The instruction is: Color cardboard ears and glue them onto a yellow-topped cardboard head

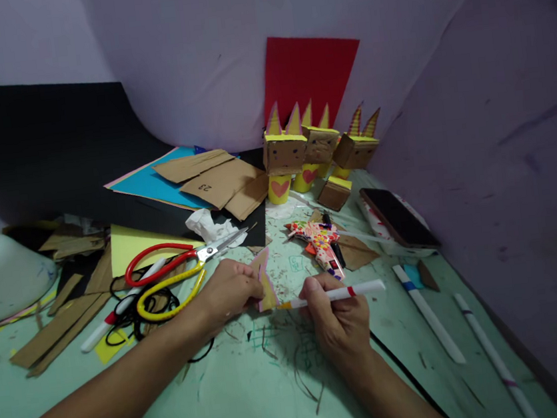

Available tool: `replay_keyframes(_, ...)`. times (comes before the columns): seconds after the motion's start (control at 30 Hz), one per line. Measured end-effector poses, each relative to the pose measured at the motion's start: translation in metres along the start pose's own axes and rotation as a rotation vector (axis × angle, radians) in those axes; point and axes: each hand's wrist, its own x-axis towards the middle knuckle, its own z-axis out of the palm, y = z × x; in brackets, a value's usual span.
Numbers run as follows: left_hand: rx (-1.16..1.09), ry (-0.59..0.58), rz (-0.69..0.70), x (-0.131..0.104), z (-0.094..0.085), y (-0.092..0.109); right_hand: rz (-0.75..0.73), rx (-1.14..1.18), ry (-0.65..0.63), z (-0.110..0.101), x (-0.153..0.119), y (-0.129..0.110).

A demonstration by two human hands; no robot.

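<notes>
My left hand [233, 286] is closed on the left edge of a small pointed paper triangle [268, 294], yellowish with a pink border, against the table. In my right hand [338, 316] is a white marker [363, 289] with a red band, its orange tip end at the triangle's lower right corner. Scissors [203, 254] with one red and one yellow handle lie open just beyond my left hand. Past my right hand lies a flower-patterned glue gun [319, 238]. Whether the tip touches the paper I cannot tell.
Several cardboard figures [286, 153] with pointed paper horns stand at the back before a red sheet [311, 78]. Cardboard pieces [219, 179] and black cord [161, 306] lie left. A phone [400, 216] and loose markers [429, 316] lie right; a white rounded object [4, 274] is far left.
</notes>
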Motion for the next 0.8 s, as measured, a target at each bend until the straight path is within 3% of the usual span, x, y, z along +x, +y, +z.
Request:
replay_keyframes(0.1, 0.005, -0.007, 0.000, 0.0001, -0.0004, 0.0003, 0.012, 0.043, 0.029, 0.0015, -0.0009, 0.0012)
replay_keyframes(0.27, -0.006, 0.008, -0.010, 0.0002, -0.0001, 0.0015, 0.010, -0.008, -0.056, -0.0009, -0.0011, 0.0018)
replay_keyframes(0.8, 0.007, -0.001, -0.010, 0.0010, -0.0005, 0.0013, 0.002, 0.029, 0.007, 0.0006, -0.0019, 0.0043)
